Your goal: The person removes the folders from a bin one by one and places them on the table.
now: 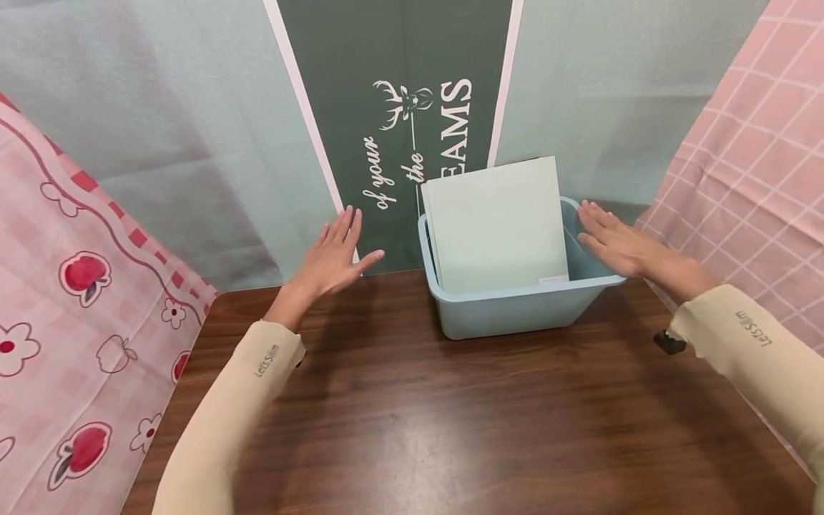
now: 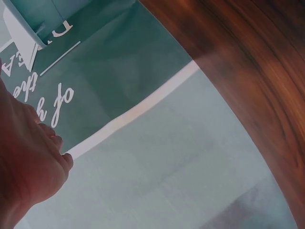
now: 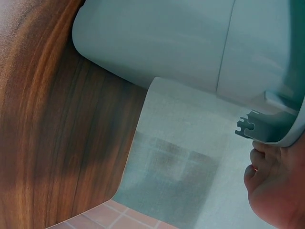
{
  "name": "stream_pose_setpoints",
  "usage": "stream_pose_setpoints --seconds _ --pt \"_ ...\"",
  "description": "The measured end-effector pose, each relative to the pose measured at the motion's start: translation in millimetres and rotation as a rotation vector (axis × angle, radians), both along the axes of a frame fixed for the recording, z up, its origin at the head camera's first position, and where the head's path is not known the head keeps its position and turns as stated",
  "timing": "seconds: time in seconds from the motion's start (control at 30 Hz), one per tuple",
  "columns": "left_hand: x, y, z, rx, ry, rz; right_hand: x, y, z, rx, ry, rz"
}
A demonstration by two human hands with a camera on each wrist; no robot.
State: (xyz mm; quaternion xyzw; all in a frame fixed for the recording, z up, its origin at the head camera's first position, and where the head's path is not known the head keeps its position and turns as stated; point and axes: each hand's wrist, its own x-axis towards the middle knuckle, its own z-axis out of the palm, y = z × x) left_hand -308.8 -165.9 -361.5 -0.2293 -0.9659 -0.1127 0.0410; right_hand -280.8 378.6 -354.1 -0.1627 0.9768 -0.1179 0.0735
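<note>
A light blue plastic bin (image 1: 515, 315) stands at the back of the brown wooden table (image 1: 412, 415). Flat pale green boards or folders (image 1: 496, 229) lean upright inside it and rise above the rim. My right hand (image 1: 611, 239) is at the bin's right rim with its fingers straight; whether it touches the rim I cannot tell. In the right wrist view the bin's side (image 3: 157, 43) fills the top. My left hand (image 1: 331, 257) hovers left of the bin, fingers extended, thumb apart, holding nothing. Only part of that hand (image 2: 33, 157) appears in the left wrist view.
A grey-green cloth with a dark printed band (image 1: 399, 43) hangs behind the table. Pink fruit-patterned cloth (image 1: 84, 343) borders the left side, and pink checked cloth (image 1: 753, 164) the right. The table's back edge runs just behind the bin.
</note>
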Motion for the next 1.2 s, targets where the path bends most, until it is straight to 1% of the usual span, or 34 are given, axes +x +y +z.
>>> stream_pose_setpoints --seconds 0.2,0.33,0.5,0.67,0.8,1.0,1.2 --pt "-1.7 13 1.8 0.018 -0.006 -0.025 -0.1 0 -0.6 -0.01 -0.002 -0.005" --pt "-3.8 20 0.6 0.02 0.007 -0.043 -0.8 -1 -2.1 -0.015 0.001 -0.005" --pt "-5.9 28 0.2 0.026 0.014 -0.045 -0.9 0 -3.1 -0.014 0.01 -0.003" --pt "-9.7 38 3.1 0.058 0.018 -0.057 0.5 1 -2.4 -0.023 0.019 -0.003" --pt "-13.0 45 6.6 0.065 0.026 -0.066 0.9 1 -2.9 -0.022 0.012 -0.003" --pt "-16.9 60 11.2 0.107 -0.004 -0.098 0.5 2 -1.7 -0.015 0.01 -0.007" --pt "-20.6 72 8.4 0.139 -0.007 -0.122 1.3 1 -1.3 -0.03 0.003 0.001"
